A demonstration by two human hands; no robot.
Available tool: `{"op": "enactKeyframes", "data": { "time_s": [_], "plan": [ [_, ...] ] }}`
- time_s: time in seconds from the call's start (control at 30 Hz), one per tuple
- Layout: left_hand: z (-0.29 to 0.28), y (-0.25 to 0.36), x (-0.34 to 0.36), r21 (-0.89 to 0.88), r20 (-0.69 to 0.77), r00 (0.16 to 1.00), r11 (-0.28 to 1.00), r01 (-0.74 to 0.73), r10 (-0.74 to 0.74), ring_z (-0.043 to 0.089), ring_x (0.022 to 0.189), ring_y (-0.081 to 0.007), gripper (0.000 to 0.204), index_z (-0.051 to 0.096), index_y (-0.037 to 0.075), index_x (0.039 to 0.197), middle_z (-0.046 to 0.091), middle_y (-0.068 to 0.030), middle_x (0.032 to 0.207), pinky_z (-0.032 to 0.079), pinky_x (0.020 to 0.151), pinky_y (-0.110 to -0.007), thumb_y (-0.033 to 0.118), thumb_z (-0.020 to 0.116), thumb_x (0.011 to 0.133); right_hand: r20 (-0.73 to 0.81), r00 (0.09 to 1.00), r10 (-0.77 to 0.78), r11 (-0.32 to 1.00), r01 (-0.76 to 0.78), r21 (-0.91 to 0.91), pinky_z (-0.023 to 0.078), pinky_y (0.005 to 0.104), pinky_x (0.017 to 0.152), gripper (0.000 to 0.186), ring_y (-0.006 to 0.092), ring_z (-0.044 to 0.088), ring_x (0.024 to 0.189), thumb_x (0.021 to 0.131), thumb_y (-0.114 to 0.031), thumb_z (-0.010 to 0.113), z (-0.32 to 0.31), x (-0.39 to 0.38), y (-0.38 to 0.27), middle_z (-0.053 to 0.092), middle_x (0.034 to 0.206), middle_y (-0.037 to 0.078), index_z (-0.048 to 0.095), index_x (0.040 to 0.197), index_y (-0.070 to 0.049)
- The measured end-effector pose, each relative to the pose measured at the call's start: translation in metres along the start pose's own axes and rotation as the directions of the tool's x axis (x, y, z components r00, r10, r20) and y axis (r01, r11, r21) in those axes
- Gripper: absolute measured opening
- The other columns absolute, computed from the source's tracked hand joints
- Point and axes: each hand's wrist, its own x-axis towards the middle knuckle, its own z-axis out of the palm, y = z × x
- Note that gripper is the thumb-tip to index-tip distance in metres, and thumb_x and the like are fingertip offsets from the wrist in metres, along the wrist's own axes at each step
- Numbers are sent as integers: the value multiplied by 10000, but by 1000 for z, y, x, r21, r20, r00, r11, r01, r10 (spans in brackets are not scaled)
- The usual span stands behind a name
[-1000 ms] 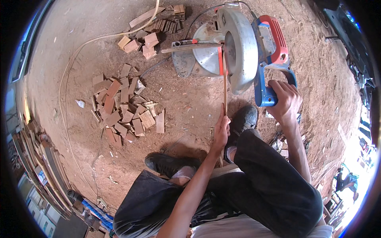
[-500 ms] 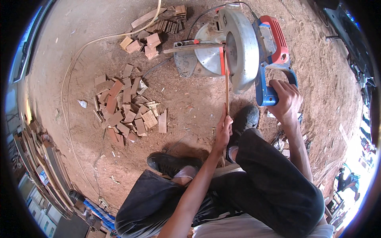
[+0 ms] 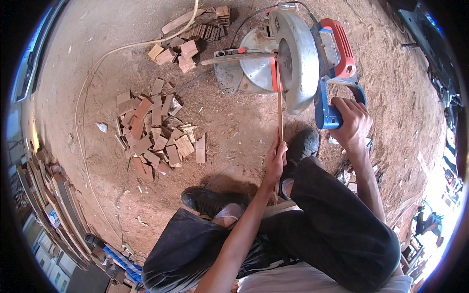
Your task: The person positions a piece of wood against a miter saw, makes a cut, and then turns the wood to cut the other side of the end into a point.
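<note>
1. One thin wooden strip [image 3: 280, 110] points forward, far end at the miter saw [image 3: 304, 63], long axis nearly parallel to the saw's orange insert [image 3: 273, 75].
2. Left hand [image 3: 276, 161] pinches the strip, short of the saw.
3. Right hand [image 3: 352, 122] curls around the saw's blue handle [image 3: 321, 105].

Saw [image 3: 293, 53] on the ground ahead of me: scuffed grey guard [image 3: 309, 73], red upper grip [image 3: 343, 46], blue loop handle [image 3: 325, 110] in my grasp at its near end. Round metal base [image 3: 256, 73], dulled. Wood strip [image 3: 280, 110]: thin, brown, straight, held by me partway along; far end over the base, just beside the guard, length running back toward me.
</note>
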Motion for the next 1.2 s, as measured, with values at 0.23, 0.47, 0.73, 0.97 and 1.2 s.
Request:
{"op": "enactKeyframes", "data": {
  "time_s": [0.23,0.47,0.73,0.97,1.2],
  "plan": [
    [1,-5,3,-20,5,1000,1000,-13,14,365,549,-3,622,207,134,1637,456,60,819,326,458,-175,184,486,1084,0,1000,8,1000,-8,-12,500,356,658,264,209,693,752,667,-174,797,-3,0,0,660,759,20,643,875,-124],
    [-1,-7,4,-22,-5,1000,1000,-15,15,357,547,-3,609,217,120,1633,463,57,820,319,455,-180,173,479,1087,25,1000,18,1000,-18,-21,493,352,653,273,207,687,743,662,-185,802,-1,-1,-1,655,753,18,637,872,-127],
    [-2,-8,4,-51,6,1000,998,-19,20,357,544,-4,604,229,118,1630,452,61,809,314,455,-177,172,482,1085,-2,1000,14,1000,-14,-19,485,352,645,273,200,675,724,663,-186,802,2,-4,-1,652,754,19,641,877,-128],
    [-1,-8,4,-70,8,1000,997,-10,11,353,543,-4,604,236,117,1629,445,66,805,306,453,-176,170,487,1082,1,1000,12,1000,-12,-12,471,354,627,252,199,662,700,690,-207,804,1,-4,-1,646,740,21,643,863,-120],
    [-1,-5,3,-72,8,1000,997,-2,3,350,543,-2,609,236,124,1630,445,69,806,298,454,-174,169,491,1080,-9,1000,3,1000,-3,-13,465,352,621,245,197,660,687,704,-228,804,2,-4,-2,646,732,19,646,855,-117]
  ]
}}
